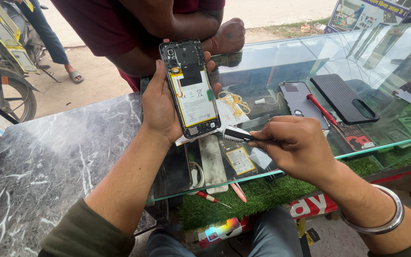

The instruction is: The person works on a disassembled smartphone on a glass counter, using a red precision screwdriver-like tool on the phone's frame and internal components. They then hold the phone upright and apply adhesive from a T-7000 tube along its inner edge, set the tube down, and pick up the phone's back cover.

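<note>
Left grip (160, 107) cradles the opened smartphone (190, 89); right grip (297, 145) pinches a black tool (241, 137). A slip could gouge the exposed battery (194, 101).

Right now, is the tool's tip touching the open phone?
Touching, it seems: in the head view the tool in the right hand meets the bottom corner of the open phone, held by the left hand.

Bystander (167, 19): head and legs cut off by top edge.
Motorcycle (5, 62): cropped at left edge.
Tool (243, 137): rear hidden inside right hand (296, 147).
Phone (190, 88): left rim covered by left hand (160, 107).
Parts under glass (234, 159): partly obscured, indistinct.
</note>
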### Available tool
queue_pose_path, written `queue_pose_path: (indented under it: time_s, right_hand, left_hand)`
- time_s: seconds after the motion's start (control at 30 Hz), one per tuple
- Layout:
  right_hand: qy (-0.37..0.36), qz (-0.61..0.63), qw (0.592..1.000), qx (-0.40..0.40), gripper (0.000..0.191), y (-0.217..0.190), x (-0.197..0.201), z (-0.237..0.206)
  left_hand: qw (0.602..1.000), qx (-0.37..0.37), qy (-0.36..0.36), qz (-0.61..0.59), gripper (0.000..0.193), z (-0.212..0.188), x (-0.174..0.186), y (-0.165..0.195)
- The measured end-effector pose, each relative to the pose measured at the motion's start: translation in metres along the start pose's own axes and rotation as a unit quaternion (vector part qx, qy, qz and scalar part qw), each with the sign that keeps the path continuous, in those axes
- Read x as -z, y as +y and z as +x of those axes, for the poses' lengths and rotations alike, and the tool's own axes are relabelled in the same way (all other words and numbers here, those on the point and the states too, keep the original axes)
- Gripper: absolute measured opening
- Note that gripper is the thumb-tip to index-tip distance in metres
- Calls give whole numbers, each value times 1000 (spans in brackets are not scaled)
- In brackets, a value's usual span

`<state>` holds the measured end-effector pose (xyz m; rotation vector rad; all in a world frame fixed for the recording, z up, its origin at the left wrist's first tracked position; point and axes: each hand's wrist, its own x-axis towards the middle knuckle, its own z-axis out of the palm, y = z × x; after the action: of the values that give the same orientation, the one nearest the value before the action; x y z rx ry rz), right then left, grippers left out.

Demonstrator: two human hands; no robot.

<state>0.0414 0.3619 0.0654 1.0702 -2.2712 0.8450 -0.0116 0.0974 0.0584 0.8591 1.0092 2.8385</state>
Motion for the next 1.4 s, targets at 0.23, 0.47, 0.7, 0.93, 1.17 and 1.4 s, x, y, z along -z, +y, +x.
queue_pose_path:
  time_s: [0.23,0.47,0.7,0.93,1.17,1.4]
  right_hand:
    - [-3,31,999,26,13,-1,-5,3]
    - [-5,29,999,33,12,-6,-8,4]
    - [-9,24,999,23,12,-11,-12,7]
    - [-11,27,999,39,13,-15,-15,10]
    - [-15,35,998,45,11,-19,-17,14]
    - [-12,45,996,81,12,-23,-20,15]
  left_hand:
    - [1000,0,-2,-6,67,1,1,-1]
    - [1000,-3,-2,-5,67,1,3,-1]
    - [1000,-2,-5,-9,67,1,5,-1]
    - [1000,-4,-2,4,68,1,6,-1]
    - [1000,-5,-5,-1,67,2,7,-1]
    - [1000,-4,-11,-12,67,1,10,-2]
